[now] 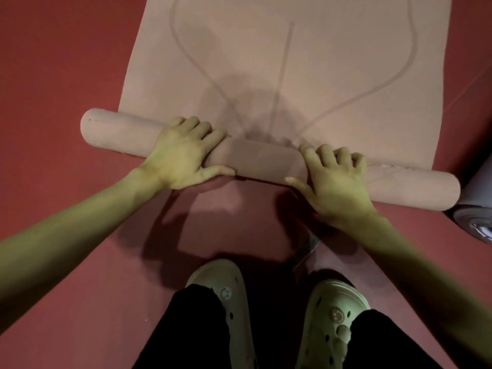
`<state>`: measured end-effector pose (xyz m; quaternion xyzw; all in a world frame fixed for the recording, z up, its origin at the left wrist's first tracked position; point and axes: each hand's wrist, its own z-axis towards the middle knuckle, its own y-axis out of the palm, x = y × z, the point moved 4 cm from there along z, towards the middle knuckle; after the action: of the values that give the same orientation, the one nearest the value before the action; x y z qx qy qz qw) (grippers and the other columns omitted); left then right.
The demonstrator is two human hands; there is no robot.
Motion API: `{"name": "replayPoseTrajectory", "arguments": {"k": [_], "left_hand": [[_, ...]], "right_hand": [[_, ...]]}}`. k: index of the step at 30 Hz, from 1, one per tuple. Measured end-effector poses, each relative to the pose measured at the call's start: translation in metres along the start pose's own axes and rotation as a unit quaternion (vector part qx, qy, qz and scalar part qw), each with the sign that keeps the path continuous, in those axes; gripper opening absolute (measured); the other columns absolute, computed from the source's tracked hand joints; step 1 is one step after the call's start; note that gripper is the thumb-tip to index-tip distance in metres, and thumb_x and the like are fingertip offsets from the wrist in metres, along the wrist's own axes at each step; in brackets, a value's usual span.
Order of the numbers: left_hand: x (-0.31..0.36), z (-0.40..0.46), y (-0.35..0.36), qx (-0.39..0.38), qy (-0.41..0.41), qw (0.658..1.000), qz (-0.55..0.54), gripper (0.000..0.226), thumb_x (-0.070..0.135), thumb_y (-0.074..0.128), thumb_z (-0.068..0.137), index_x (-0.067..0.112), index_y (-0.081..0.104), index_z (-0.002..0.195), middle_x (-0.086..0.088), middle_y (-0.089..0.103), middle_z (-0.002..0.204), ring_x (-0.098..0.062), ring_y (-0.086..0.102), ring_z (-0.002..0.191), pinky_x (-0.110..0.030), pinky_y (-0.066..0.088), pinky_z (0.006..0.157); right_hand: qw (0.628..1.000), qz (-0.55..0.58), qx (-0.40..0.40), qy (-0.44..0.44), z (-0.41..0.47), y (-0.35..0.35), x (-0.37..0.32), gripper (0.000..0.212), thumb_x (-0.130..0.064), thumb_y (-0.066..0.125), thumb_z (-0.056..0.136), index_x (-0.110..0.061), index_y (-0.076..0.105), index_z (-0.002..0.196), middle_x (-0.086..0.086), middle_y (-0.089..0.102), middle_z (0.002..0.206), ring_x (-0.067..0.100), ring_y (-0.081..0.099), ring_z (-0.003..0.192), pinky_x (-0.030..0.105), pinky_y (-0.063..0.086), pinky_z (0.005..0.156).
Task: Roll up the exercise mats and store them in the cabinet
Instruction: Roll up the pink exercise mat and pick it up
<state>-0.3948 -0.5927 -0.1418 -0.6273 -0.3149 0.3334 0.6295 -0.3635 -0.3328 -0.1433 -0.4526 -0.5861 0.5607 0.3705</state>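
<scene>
A pale pink exercise mat [306, 62] lies on the red floor, its near end wound into a roll [261, 161] that runs from left to lower right. My left hand [183, 153] lies over the roll left of its middle, fingers curled over the top and thumb on the near side. Right of the middle, my right hand [332, 177] grips the roll the same way. The flat part of the mat stretches away from me and carries curved lines and one straight centre line.
A grey rolled mat [476, 209] lies at the right edge, close to the pink roll's right end. My two feet in pale clogs [221, 294] stand just behind the roll. Red floor [58, 75] surrounds the mat.
</scene>
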Motion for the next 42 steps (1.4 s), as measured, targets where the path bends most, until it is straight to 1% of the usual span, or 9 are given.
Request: {"name": "replayPoseTrajectory", "arguments": {"k": [6,10,14,22,28,32,35,38,42], "left_hand": [[0.012,-0.02,0.002,-0.029,-0.002,0.998,-0.051,0.08,0.075,0.034,0.088,0.007,0.058,0.123,-0.015,0.062,0.103,-0.035,0.058,0.089,-0.044,0.045,0.08],[0.026,-0.028,0.0,0.016,-0.046,0.997,-0.068,0.075,0.065,0.046,0.09,0.003,0.051,0.131,-0.02,0.053,0.12,-0.037,0.05,0.11,-0.046,0.038,0.096],[0.031,-0.029,0.007,0.024,-0.029,0.997,-0.065,0.071,0.06,0.041,0.094,0.003,0.05,0.135,-0.02,0.055,0.124,-0.039,0.051,0.114,-0.048,0.036,0.102],[0.009,-0.007,0.004,-0.02,0.031,0.992,-0.125,0.069,0.06,0.047,0.089,0.006,0.055,0.131,-0.015,0.059,0.117,-0.034,0.057,0.105,-0.042,0.041,0.094],[-0.01,0.028,-0.003,-0.177,0.001,0.957,-0.228,0.083,0.072,0.045,0.074,0.017,0.053,0.136,-0.007,0.058,0.119,-0.028,0.054,0.106,-0.039,0.044,0.092],[-0.003,0.015,-0.001,-0.127,-0.017,0.974,-0.188,0.079,0.067,0.043,0.081,0.016,0.047,0.14,-0.011,0.054,0.127,-0.032,0.052,0.115,-0.044,0.039,0.1],[0.01,-0.001,-0.007,-0.039,-0.013,0.993,-0.11,0.071,0.057,0.045,0.091,0.01,0.041,0.144,-0.017,0.049,0.135,-0.035,0.046,0.124,-0.048,0.032,0.107],[0.017,-0.003,-0.002,-0.042,-0.024,0.998,-0.03,0.069,0.048,0.05,0.093,0.008,0.035,0.147,-0.021,0.044,0.141,-0.038,0.041,0.131,-0.054,0.027,0.11],[0.011,0.009,-0.003,-0.063,-0.016,0.997,-0.049,0.063,0.036,0.059,0.088,0.008,0.042,0.143,-0.018,0.052,0.134,-0.037,0.049,0.121,-0.054,0.035,0.103]], "right_hand": [[0.997,0.018,-0.076,0.024,-0.018,0.006,-0.01,0.074,-0.07,0.03,0.086,-0.017,0.049,0.133,0.014,0.059,0.115,0.039,0.053,0.095,0.053,0.038,0.083],[0.992,0.027,-0.121,0.013,-0.004,0.003,-0.002,0.075,-0.073,0.02,0.087,-0.023,0.039,0.139,0.009,0.054,0.121,0.036,0.051,0.105,0.049,0.036,0.087],[0.987,0.048,-0.156,0.014,0.003,0.001,0.001,0.071,-0.071,0.022,0.086,-0.027,0.034,0.139,0.006,0.049,0.128,0.033,0.047,0.113,0.05,0.033,0.095],[0.996,0.054,-0.067,0.027,-0.002,0.003,0.002,0.076,-0.072,0.021,0.086,-0.022,0.043,0.14,0.011,0.056,0.116,0.035,0.053,0.103,0.051,0.037,0.093],[0.999,-0.033,-0.026,0.009,-0.009,0.005,0.006,0.078,-0.063,0.045,0.085,-0.008,0.041,0.14,0.021,0.053,0.121,0.04,0.052,0.101,0.058,0.036,0.095],[0.995,-0.042,-0.09,-0.006,0.005,0.002,0.01,0.078,-0.067,0.038,0.087,-0.011,0.039,0.141,0.018,0.053,0.12,0.039,0.052,0.097,0.054,0.039,0.086],[0.984,0.021,-0.177,-0.003,0.026,-0.006,0.02,0.078,-0.069,0.04,0.087,-0.025,0.022,0.148,0.01,0.042,0.136,0.037,0.044,0.117,0.051,0.032,0.098],[0.967,0.075,-0.245,0.003,0.041,-0.013,0.026,0.078,-0.068,0.044,0.085,-0.028,0.019,0.148,0.007,0.04,0.137,0.034,0.04,0.124,0.05,0.028,0.102],[0.981,0.063,-0.181,-0.013,0.037,-0.012,0.028,0.077,-0.068,0.043,0.087,-0.026,0.025,0.148,0.008,0.044,0.135,0.032,0.042,0.121,0.045,0.029,0.1]]}}
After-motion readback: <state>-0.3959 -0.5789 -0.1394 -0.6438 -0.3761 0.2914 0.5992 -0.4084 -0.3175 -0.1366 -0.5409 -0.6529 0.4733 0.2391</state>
